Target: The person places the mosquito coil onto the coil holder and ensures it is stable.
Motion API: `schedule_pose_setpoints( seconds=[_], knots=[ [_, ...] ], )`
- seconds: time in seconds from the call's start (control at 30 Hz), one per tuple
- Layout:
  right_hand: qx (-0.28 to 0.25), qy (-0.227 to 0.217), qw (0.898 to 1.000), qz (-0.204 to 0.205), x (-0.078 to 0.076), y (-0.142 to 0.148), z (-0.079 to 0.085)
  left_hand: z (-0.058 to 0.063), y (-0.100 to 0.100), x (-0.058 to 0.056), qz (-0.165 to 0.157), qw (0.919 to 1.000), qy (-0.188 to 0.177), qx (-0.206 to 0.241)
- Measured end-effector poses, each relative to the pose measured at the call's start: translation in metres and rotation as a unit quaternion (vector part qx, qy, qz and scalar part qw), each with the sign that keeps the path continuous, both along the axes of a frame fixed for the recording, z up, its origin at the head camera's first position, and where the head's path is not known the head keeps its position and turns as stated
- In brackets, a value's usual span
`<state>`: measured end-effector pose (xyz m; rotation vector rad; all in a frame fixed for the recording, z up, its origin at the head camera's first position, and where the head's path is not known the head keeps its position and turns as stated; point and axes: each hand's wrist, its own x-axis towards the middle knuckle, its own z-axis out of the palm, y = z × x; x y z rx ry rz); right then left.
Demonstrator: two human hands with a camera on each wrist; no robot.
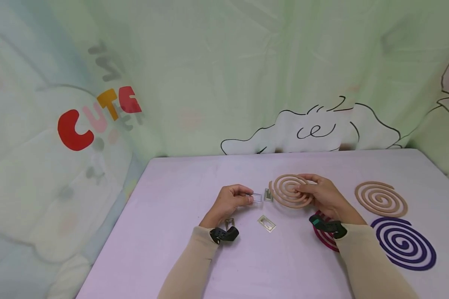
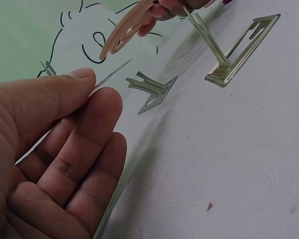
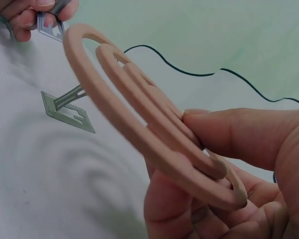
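Observation:
My left hand (image 1: 229, 202) pinches a small metal coil stand (image 1: 257, 198) between thumb and forefinger; in the left wrist view it shows edge-on as a thin sliver. My right hand (image 1: 327, 197) grips a tan mosquito coil (image 3: 109, 117) by its near side, thumb on top and fingers beneath, holding it tilted above the table. Between the hands, a metal stand (image 3: 65, 114) sits on the cloth with its prong raised. A second stand (image 2: 222, 74) lies nearer me, prong up too. Another stand (image 1: 230, 223) is partly hidden by the left wrist.
A red coil (image 1: 323, 238) lies beneath the right wrist, partly covered. To the right rest another tan coil (image 1: 381, 214) and a purple coil (image 1: 430, 255), close together. A printed curtain (image 1: 194, 83) hangs behind the white table (image 1: 153, 232).

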<state>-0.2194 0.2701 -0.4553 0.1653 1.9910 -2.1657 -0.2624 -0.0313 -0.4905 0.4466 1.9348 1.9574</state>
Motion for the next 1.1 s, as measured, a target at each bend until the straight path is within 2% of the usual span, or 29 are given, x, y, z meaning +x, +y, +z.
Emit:
schedule_pose_setpoints(
  seconds=[0.4, 0.77, 1.1],
  knots=[
    [0.018, -0.001, 1.000, 0.013, -0.003, -0.010, 0.006, 0.006, 0.001, 0.001, -0.001, 1.0000, -0.008, -0.002],
    [0.004, -0.003, 1.000, 0.023, -0.003, -0.020, 0.010, 0.007, 0.006, 0.003, 0.006, 0.9996, -0.019, -0.020],
    [-0.011, -0.002, 0.999, 0.041, -0.003, -0.032, 0.012, 0.011, 0.009, 0.004, -0.020, 0.9993, -0.014, -0.029]
  ],
)
